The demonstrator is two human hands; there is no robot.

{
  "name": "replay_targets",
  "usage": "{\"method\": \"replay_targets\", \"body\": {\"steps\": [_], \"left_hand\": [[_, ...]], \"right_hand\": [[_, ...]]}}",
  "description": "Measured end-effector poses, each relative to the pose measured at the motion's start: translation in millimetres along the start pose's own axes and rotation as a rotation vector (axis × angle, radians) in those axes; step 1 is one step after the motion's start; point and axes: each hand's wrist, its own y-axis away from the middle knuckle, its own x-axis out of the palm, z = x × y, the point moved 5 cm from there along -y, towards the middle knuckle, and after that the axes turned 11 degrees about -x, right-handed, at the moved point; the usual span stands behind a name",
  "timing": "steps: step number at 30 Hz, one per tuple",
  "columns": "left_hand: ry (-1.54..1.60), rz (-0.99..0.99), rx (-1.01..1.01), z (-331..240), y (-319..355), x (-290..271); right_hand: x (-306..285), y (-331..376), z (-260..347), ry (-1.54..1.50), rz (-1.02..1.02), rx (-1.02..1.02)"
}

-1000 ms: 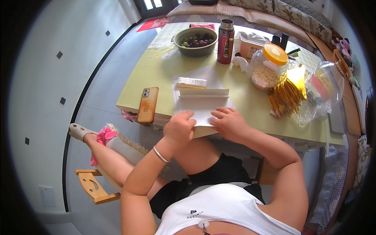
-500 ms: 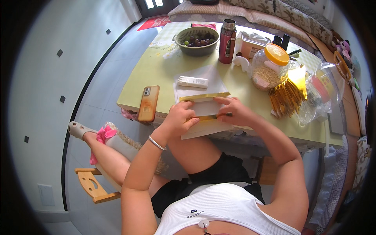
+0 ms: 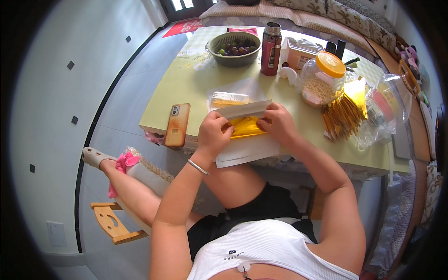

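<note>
Both hands pinch a sheet of gold foil paper (image 3: 246,128) near the table's front edge. Its shiny yellow face shows between the hands, and a pale strip stands raised along its far side. My left hand (image 3: 213,134) is closed on the sheet's left end, thumb and fingertips bent inward. At the right end, my right hand (image 3: 279,122) grips it the same way. White paper (image 3: 249,153) lies beneath and sticks out past the table edge. Just beyond the foil rests a white oblong object (image 3: 229,98), its kind unclear.
A phone (image 3: 178,123) lies left of the hands. Farther back stand a strainer bowl (image 3: 234,59) of grapes, a red thermos (image 3: 270,51) and a tissue box (image 3: 298,52). On the right are an orange-lidded jar (image 3: 319,84), a gold foil bundle (image 3: 343,119) and clear plastic bags (image 3: 385,107).
The foil sheet has been tilted and bent, so its yellow face now shows between the hands with a pale strip raised behind. My right hand has moved slightly away from me.
</note>
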Motion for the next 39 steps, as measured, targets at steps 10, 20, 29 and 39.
{"method": "replay_targets", "body": {"steps": [10,20,29,39], "left_hand": [[0.126,0.020,0.015,18,1,9],[-0.159,-0.116,-0.061,30,-2,13],[-0.268,-0.015,0.470,-12,22,26],[-0.457,0.188,0.383,-16,44,46]], "right_hand": [[3,2,-6,-0.201,-0.019,0.010],[3,1,-18,-0.090,0.013,0.213],[11,3,-21,0.001,-0.017,0.200],[7,12,-25,-0.005,-0.142,0.169]]}}
